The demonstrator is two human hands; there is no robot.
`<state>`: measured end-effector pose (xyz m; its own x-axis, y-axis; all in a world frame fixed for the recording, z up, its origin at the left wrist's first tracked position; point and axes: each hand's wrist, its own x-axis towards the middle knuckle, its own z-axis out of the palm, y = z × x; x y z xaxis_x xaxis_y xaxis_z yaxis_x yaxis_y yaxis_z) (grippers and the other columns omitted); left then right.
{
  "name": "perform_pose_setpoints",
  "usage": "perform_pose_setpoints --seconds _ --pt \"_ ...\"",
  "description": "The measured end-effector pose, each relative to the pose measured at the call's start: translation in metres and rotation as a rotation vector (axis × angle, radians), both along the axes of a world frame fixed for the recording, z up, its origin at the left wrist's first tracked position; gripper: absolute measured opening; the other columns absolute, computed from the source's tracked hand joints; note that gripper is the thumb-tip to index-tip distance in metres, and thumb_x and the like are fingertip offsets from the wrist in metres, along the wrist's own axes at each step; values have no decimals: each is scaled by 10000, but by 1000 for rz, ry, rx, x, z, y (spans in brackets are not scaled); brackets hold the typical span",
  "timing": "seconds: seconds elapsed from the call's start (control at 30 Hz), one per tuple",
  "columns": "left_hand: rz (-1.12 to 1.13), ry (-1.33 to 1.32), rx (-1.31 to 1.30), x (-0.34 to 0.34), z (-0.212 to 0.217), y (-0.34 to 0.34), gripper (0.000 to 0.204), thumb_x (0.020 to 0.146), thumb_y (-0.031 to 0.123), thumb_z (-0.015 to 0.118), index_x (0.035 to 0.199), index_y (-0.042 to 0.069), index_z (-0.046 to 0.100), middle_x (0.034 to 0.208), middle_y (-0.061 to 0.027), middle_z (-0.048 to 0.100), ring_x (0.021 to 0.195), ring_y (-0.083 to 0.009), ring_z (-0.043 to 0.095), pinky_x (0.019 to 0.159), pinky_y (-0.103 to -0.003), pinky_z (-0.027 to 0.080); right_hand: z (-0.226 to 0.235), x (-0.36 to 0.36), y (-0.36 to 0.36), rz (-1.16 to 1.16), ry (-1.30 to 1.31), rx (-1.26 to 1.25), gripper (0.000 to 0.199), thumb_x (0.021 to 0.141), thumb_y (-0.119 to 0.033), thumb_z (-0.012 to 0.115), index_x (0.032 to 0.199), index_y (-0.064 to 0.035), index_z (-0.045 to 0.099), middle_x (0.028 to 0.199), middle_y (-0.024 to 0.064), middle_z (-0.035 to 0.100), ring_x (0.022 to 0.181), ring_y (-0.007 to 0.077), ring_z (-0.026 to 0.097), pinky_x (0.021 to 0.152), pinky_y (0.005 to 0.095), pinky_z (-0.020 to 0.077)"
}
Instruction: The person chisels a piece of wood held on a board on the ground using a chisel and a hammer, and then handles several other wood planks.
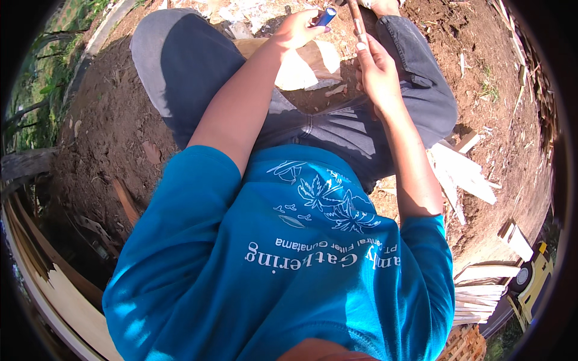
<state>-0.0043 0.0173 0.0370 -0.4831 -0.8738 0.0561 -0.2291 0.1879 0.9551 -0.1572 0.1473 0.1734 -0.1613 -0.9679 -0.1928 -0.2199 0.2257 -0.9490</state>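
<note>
My left hand (295, 29) is closed round a blue cylindrical handle (327, 17), whose rounded end sticks out past the fingers; its other end is hidden. To its right, my right hand (379, 71) grips a slim wooden handle (359, 27), with the thumb laid along it. That handle runs up to a dark part at the top edge, too cut off to name. Below and between both hands, a pale piece of wood (325, 57) lies on the ground in front of my crossed legs (198, 66), partly shaded.
Wood chips (241, 13) litter the brown soil (96, 132) ahead. Split offcuts (463, 171) lie by my right leg, with stacked wooden strips (478, 304) and a yellow wheeled object (536, 280) farther back. Long boards (72, 301) stand at the lower left.
</note>
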Motion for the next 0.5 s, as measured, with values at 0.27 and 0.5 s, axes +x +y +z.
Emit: perform_pose_setpoints --seconds 0.27,0.5 --pt "-209 438 266 2 -29 -19 397 911 -97 587 1293 12 595 1132 -82 650 1076 -208 629 939 -363 538 -12 7 1 99 202 -115 391 1066 -197 511 1435 -69 521 767 -40 520 653 41 463 605 225 402" --pt "-133 322 113 -4 -22 -9 452 899 -159 561 1316 13 575 1194 -87 633 1117 -189 609 990 -343 529 -17 -8 3 75 272 -5 375 1076 -234 497 1421 -87 524 737 -49 488 592 32 423 526 209 362"
